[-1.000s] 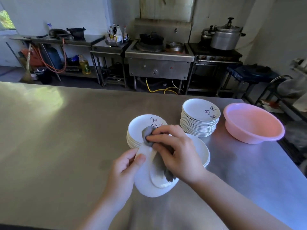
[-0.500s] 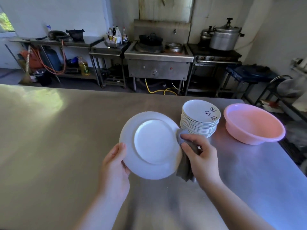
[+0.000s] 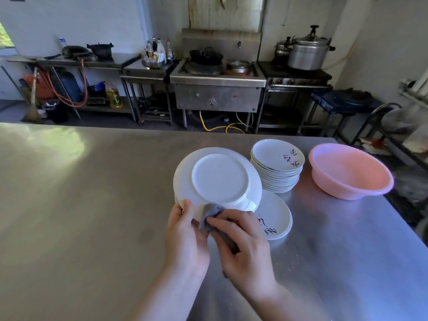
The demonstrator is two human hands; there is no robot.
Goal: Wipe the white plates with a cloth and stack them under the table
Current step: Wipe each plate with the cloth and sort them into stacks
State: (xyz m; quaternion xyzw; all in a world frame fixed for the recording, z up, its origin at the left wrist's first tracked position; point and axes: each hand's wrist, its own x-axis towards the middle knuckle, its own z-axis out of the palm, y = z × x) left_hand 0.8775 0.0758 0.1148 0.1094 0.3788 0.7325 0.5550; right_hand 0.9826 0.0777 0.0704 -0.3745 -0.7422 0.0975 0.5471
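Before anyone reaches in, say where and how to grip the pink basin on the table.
Grip the pink basin by its rolled rim at the right side, coming from above, thumb inside. It sits upright and open, and the flared lip gives a hold. The plate stack crowds its left side.
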